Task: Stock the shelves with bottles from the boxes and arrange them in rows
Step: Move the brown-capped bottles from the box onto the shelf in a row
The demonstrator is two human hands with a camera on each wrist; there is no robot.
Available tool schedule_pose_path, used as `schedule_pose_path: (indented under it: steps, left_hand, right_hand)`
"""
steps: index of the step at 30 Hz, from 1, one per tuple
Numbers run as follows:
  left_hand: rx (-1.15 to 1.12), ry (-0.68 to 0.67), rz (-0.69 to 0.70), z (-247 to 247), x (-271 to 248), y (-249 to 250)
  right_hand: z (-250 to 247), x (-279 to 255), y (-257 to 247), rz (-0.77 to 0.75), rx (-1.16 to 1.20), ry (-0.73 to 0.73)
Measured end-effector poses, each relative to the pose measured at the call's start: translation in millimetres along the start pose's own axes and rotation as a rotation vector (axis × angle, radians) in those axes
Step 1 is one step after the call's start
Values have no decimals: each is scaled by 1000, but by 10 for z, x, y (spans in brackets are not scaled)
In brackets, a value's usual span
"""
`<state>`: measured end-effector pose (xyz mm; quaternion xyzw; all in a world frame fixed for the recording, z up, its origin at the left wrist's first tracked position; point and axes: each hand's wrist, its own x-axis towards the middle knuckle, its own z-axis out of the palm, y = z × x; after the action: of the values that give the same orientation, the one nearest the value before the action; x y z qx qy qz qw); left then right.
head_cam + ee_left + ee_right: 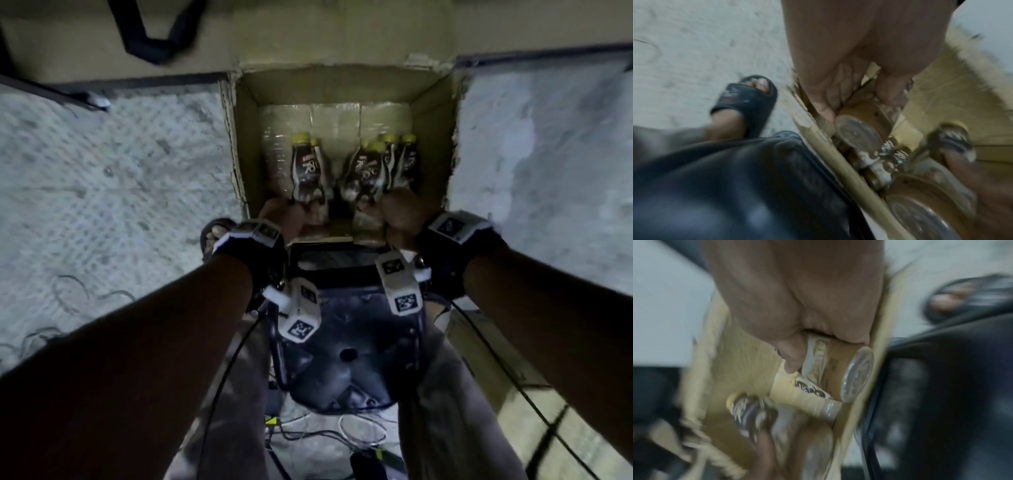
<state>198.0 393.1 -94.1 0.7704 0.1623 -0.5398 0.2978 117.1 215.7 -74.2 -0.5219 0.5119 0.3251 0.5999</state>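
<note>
An open cardboard box (435, 113) stands on the floor in front of me. It holds dark-labelled bottles with yellow caps. My left hand (301, 212) grips the base end of a bottle (308, 171) at the box's near left, with a second cap just behind it. My right hand (380, 212) grips the base end of a bottle (366, 171) in a cluster of several at the near right. In the left wrist view my fingers (824, 100) curl round a bottle base (857, 134). The right wrist view shows my fingers (791, 356) wrapped round a bottle (838, 369).
A dark plastic stool (349, 329) sits between my legs, right against the box's near wall. A foot in a black sandal (215, 236) is left of the box. Cables (325, 428) lie on the concrete floor. Clear plastic wrap (342, 116) lines the box's far end.
</note>
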Motion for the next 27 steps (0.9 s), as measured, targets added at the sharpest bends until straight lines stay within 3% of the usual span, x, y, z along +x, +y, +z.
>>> schedule_pose_path:
  steps: [6,9,12,18,23,27]
  left_hand:
    - [-3,-250,-16,-27,-1114,47]
    - [6,-267,-14,31,-1666,66]
    - [-154,-293,-44,66,-2237,124]
    - [-385,-208,45,25,-3444,401]
    - [-448,-232,107,-196,-4158,712]
    - [-470,-257,178,-467,-4497,965]
  right_hand:
    - [-176,-1068,120,-52,88,-106]
    - [-208,-1665,143,-50,94,-190]
    - [-217,-2322,23,-34,141,-302]
    - [-335,-3411,-248,-88,56,-183]
    - [-475,-4147,-558,-184,-76,-230]
    - [-557,-4572,-874,-272,-19,-277]
